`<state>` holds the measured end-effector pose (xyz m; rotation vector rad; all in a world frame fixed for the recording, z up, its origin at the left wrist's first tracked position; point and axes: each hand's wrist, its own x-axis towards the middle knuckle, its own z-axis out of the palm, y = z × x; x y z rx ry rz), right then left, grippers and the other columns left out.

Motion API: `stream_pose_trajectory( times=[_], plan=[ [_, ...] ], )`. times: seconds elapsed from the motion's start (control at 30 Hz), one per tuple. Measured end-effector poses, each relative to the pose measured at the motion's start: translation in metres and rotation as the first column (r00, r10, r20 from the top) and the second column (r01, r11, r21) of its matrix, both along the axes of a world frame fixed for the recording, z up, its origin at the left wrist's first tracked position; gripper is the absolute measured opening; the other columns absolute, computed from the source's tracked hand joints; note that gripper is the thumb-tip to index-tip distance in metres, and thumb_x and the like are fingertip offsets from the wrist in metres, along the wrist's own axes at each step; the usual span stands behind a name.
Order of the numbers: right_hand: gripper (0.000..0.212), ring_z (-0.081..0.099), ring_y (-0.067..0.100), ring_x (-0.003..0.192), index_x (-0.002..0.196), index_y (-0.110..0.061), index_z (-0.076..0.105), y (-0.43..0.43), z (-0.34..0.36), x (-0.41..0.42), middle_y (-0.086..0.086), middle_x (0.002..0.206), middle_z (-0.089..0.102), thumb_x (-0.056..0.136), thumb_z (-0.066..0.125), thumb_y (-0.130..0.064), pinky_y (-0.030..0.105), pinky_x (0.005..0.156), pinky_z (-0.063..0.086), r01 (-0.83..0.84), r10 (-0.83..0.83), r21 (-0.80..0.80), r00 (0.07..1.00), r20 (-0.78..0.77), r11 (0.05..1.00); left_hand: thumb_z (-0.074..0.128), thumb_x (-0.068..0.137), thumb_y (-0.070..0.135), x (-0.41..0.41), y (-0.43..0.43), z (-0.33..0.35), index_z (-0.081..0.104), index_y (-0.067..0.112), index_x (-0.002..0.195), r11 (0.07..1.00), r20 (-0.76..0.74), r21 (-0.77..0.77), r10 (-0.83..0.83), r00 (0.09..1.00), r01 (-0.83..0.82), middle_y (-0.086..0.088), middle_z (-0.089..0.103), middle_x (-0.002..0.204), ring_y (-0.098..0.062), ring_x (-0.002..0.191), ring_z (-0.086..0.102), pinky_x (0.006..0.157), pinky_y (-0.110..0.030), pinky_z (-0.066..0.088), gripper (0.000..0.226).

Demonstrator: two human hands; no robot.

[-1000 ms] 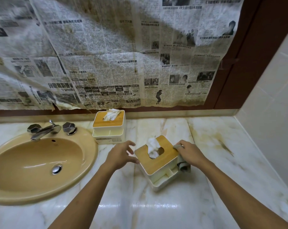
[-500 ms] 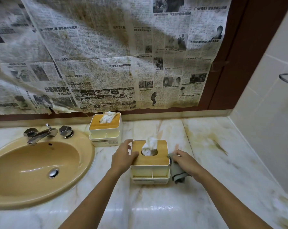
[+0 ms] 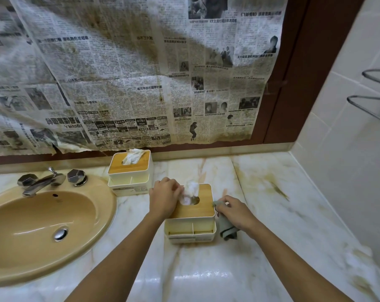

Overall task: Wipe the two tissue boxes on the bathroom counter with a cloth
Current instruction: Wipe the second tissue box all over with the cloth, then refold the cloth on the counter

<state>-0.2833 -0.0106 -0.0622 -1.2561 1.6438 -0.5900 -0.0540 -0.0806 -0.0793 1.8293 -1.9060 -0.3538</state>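
Two bare hands flank the near tissue box (image 3: 195, 211) on the marble counter (image 3: 206, 271). Your right hand (image 3: 235, 214) grips a grey-green cloth (image 3: 227, 231), bunched against the box's right side, with its loose end hanging down to the counter. Your left hand (image 3: 165, 199) lies over the left part of the box's wooden lid, fingers curled at the white tissue (image 3: 190, 192) that sticks up from the round opening. That tissue is blurred, and whether your fingers pinch it cannot be told. The box stands upright, its open front compartments facing you. Behind it and to the left, apart from both hands, the far tissue box (image 3: 130, 173) stands near the back of the counter with a second tissue (image 3: 133, 155) rising from its lid. It sits just beside the tan sink (image 3: 43, 225) and chrome faucet (image 3: 43, 183). Stained newspaper (image 3: 141, 83) covers the wall above, and a wire rack (image 3: 372, 101) juts from the tiled wall at right.
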Motion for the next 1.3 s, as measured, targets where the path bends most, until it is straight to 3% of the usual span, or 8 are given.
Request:
stream_pose_trajectory(
  times=[0.2,0.33,0.43,0.57,0.7,0.83,1.1,1.3],
  plan=[
    [0.024,0.061,0.024,0.076,0.083,-0.02,0.059,0.001,0.021,0.001,0.0,0.089,0.064,0.083,0.051,-0.042,0.031,0.061,0.044,0.082,-0.082,0.01,0.986,0.145,0.997,0.058,0.093,0.038,0.004,-0.003,0.014,0.069,0.022,0.087,0.996,-0.242,0.065,0.073,0.968,-0.059,0.007,0.067,0.088,-0.017,0.086,0.063,0.078,-0.04,0.053,0.021],
    [0.029,0.063,0.026,0.088,0.113,-0.02,0.066,0.003,0.044,-0.003,0.011,0.104,0.066,0.098,0.043,-0.012,0.037,0.067,0.051,0.073,-0.051,-0.021,0.844,0.535,0.997,0.066,0.092,0.036,-0.016,0.026,0.054,0.068,0.023,0.1,0.953,-0.662,0.122,-0.131,0.738,0.279,0.003,0.069,0.091,-0.015,0.084,0.065,0.073,-0.027,0.052,0.016],
    [0.036,0.068,0.029,0.104,0.126,-0.021,0.059,0.006,0.065,-0.004,0.015,0.119,0.065,0.094,0.062,-0.006,0.037,0.079,0.057,0.043,0.05,-0.126,0.758,0.65,0.991,0.075,0.081,0.044,-0.029,0.049,0.073,0.064,0.028,0.114,0.874,-0.764,0.158,-0.186,0.618,0.459,-0.001,0.067,0.101,-0.017,0.09,0.068,0.073,-0.029,0.057,0.038],
    [0.038,0.073,0.029,0.091,0.116,-0.019,0.06,0.004,0.094,0.003,0.018,0.11,0.067,0.084,0.076,-0.007,0.034,0.065,0.059,0.147,-0.01,-0.201,0.829,0.559,0.968,0.089,0.07,0.032,-0.037,0.063,0.089,0.062,0.026,0.114,0.882,-0.729,0.076,-0.269,0.63,0.465,-0.001,0.068,0.099,-0.02,0.087,0.069,0.071,-0.035,0.061,0.052],
    [0.028,0.074,0.026,0.085,0.113,-0.017,0.064,0.001,0.103,0.001,0.017,0.104,0.071,0.087,0.073,-0.012,0.037,0.064,0.061,0.169,-0.03,-0.231,0.862,0.506,0.958,0.082,0.079,0.014,-0.03,0.063,0.097,0.064,0.015,0.102,0.913,-0.755,0.007,-0.263,0.6,0.408,-0.003,0.064,0.082,-0.013,0.068,0.066,0.057,-0.021,0.052,0.029],
    [0.032,0.075,0.021,0.078,0.12,-0.014,0.066,-0.003,0.101,-0.004,0.01,0.097,0.074,0.09,0.068,-0.004,0.034,0.06,0.061,0.127,-0.015,-0.332,0.947,0.322,0.935,0.079,0.082,0.022,-0.02,0.058,0.101,0.066,0.021,0.096,0.892,-0.708,0.014,-0.309,0.635,0.451,0.004,0.061,0.073,-0.015,0.069,0.061,0.059,-0.028,0.052,0.019],
    [0.035,0.072,0.016,0.089,0.1,-0.02,0.073,-0.004,0.128,-0.003,-0.004,0.105,0.071,0.086,0.057,0.008,0.032,0.078,0.059,-0.171,0.261,-0.564,0.962,0.083,0.808,0.076,0.086,0.021,-0.024,0.05,0.121,0.053,0.021,0.13,0.813,-0.758,-0.019,-0.391,0.522,0.582,-0.002,0.062,0.128,-0.016,0.119,0.061,0.095,-0.031,0.053,0.05],
    [0.028,0.065,0.0,0.092,0.105,-0.025,0.075,-0.01,0.137,-0.01,-0.015,0.096,0.073,0.083,0.074,-0.007,0.016,0.077,0.053,-0.154,0.135,-0.662,0.988,-0.08,0.733,0.076,0.086,0.02,-0.023,0.036,0.136,0.063,0.008,0.093,0.88,-0.625,-0.085,-0.412,0.663,0.467,-0.009,0.071,0.096,-0.026,0.097,0.068,0.087,-0.047,0.057,0.019]
  ],
)
